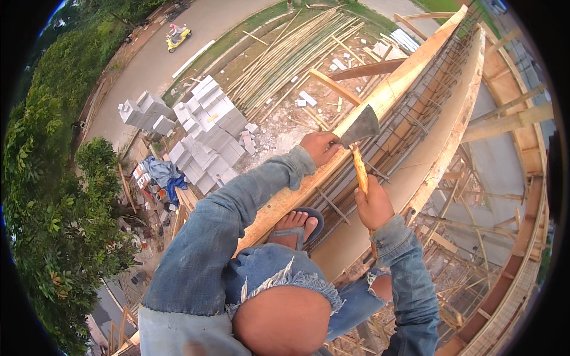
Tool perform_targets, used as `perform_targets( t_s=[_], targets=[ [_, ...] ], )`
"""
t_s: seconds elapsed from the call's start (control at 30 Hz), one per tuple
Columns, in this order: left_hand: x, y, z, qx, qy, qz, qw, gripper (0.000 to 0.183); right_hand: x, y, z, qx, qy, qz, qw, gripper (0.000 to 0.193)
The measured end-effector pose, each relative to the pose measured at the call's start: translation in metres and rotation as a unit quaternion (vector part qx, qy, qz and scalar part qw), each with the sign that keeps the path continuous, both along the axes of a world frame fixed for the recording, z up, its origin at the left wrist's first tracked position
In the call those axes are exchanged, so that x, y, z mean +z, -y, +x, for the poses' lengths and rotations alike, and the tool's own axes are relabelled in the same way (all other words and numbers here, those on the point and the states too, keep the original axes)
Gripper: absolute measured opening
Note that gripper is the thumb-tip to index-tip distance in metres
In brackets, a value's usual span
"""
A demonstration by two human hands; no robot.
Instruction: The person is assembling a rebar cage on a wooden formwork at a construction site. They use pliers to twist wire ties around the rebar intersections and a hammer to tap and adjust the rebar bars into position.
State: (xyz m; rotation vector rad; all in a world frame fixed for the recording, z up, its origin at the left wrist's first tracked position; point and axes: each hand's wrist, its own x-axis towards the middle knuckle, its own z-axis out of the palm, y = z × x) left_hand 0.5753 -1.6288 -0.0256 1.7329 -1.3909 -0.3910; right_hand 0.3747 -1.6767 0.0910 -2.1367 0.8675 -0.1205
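My right hand (374,204) is closed round the wooden handle of a hatchet (360,169), whose broad dark blade (363,126) lies over the top edge of a long timber formwork board (285,210). Close to the hatchet head, my left hand (320,148) rests on that board with its fingers curled together; what they hold, if anything, is hidden. Between this board and the opposite formwork panel (442,154) runs a cage of steel reinforcing bars (418,113). My sandalled foot (292,227) stands across the board and the bars.
This formwork is high above the ground. Below at left are stacked pale blocks (205,127) and a pile of bamboo poles (285,59). A road (219,24) carries a yellow scooter (178,38). Scaffold poles (507,123) and curved formwork (528,225) stand at right; trees (53,178) at far left.
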Motion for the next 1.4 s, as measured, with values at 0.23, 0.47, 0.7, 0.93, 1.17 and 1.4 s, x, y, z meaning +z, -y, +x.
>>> perform_targets(
  t_s=[0.23, 0.47, 0.7, 0.93, 1.17, 1.4],
  targets=[
    [-0.002, 0.002, 0.001, -0.007, -0.018, -0.005, 1.0, 0.016, 0.006, 0.006, 0.002, -0.022, 0.003, -0.007, 1.0, 0.022],
    [-0.006, 0.001, 0.001, -0.003, -0.022, -0.017, 1.0, 0.018, 0.06, 0.03, 0.0, -0.118, 0.114, -0.029, 0.986, 0.024],
    [-0.04, 0.002, 0.02, 0.19, -0.349, -0.08, 0.914, 0.016, 0.023, 0.014, 0.019, 0.02, -0.036, -0.088, 0.995, 0.024],
    [-0.059, 0.002, 0.025, 0.211, -0.409, -0.058, 0.886, 0.016, 0.094, 0.049, 0.004, -0.157, 0.193, -0.106, 0.963, 0.026],
    [-0.054, 0.009, 0.028, 0.19, -0.396, -0.116, 0.891, 0.018, 0.021, 0.008, 0.019, 0.016, -0.026, -0.041, 0.999, 0.03],
    [-0.062, 0.002, 0.028, 0.188, -0.392, -0.098, 0.895, 0.018, 0.091, 0.032, 0.014, -0.106, 0.289, -0.103, 0.946, 0.024]
  ],
)
